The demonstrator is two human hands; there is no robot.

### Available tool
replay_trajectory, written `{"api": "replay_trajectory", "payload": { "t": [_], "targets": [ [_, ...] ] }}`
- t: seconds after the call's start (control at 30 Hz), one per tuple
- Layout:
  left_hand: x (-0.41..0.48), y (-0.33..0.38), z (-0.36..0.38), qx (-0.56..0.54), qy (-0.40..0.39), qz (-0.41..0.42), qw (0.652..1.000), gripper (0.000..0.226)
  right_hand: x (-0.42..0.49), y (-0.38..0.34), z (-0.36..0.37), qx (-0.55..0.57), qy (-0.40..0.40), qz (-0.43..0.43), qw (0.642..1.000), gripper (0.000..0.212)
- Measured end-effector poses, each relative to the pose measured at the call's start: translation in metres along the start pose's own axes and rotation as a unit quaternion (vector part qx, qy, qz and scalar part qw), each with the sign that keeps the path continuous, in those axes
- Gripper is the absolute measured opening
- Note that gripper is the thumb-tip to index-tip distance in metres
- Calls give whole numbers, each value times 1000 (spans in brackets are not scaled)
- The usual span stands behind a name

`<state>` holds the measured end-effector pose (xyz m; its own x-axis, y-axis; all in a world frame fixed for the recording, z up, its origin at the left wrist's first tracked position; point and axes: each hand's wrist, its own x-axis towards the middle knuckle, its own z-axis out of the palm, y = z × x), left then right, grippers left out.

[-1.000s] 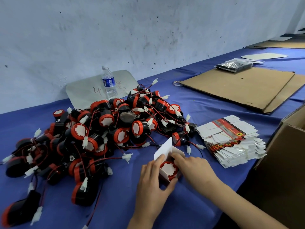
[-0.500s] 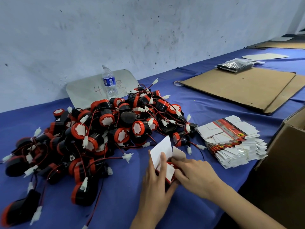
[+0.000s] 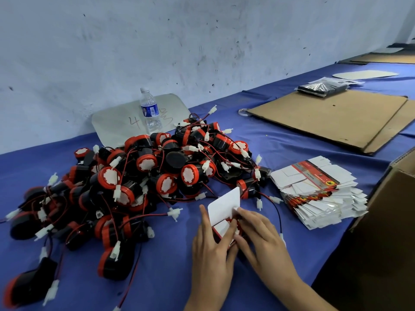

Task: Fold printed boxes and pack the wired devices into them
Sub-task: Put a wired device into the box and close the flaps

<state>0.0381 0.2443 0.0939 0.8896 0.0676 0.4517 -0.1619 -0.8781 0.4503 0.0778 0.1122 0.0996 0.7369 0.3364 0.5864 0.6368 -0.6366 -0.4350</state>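
A small printed box (image 3: 223, 208) stands on the blue table between my hands, its white lid flap still raised. My left hand (image 3: 213, 250) grips the box from the left, fingers along its side and thumb across the front. My right hand (image 3: 258, 234) presses a side flap down into the box mouth with its fingertips. The device inside is hidden. A big heap of black-and-red wired devices (image 3: 125, 182) with white connectors lies to the left. A stack of flat printed boxes (image 3: 318, 191) lies to the right.
A water bottle (image 3: 149, 111) stands by the wall on a grey sheet. Flat brown cardboard (image 3: 332, 117) lies at the back right, with a dark plastic packet (image 3: 321, 87) on it. An open brown carton (image 3: 390, 221) sits at the right edge.
The device's red-and-white face, visible a second ago, is now covered by flaps. My right hand moved from the box rim onto the side flap; the lid flap rose higher.
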Motion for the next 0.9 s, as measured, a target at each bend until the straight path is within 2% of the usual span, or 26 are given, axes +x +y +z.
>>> {"api": "replay_trajectory", "payload": {
  "t": [0.13, 0.23, 0.33, 0.43, 0.53, 0.6, 0.7, 0.77, 0.9],
  "targets": [
    [3, 5, 0, 35, 39, 3, 999, 65, 0, 1, 1, 1, 16, -23, 1000, 40],
    [4, 4, 3, -11, 79, 14, 997, 53, 1, 6, -5, -5, 37, -49, 998, 31],
    [-1, -1, 8, -72, 112, -6, 991, 45, 1, 4, -9, 5, 1, -45, 999, 25],
    [-3, 1, 7, -70, 111, -41, 991, 38, -2, 1, -11, 61, -52, 32, 996, 31],
    [-3, 0, 4, -44, 107, -8, 993, 41, -3, -3, -11, 65, -72, 29, 995, 38],
    [-2, -3, 4, -18, 89, 22, 996, 47, -5, -4, -10, 42, -62, 1, 997, 36],
    [-3, -5, 3, -24, 73, 49, 996, 41, -3, 0, -15, 128, -83, 47, 987, 22],
    [-3, -5, 2, -30, 64, 49, 996, 31, 7, 2, -21, 187, -61, 90, 976, 13],
    [1, -4, 0, -38, 49, 37, 997, 25, 54, 5, -34, 267, 74, 147, 949, 8]
  ]
}}
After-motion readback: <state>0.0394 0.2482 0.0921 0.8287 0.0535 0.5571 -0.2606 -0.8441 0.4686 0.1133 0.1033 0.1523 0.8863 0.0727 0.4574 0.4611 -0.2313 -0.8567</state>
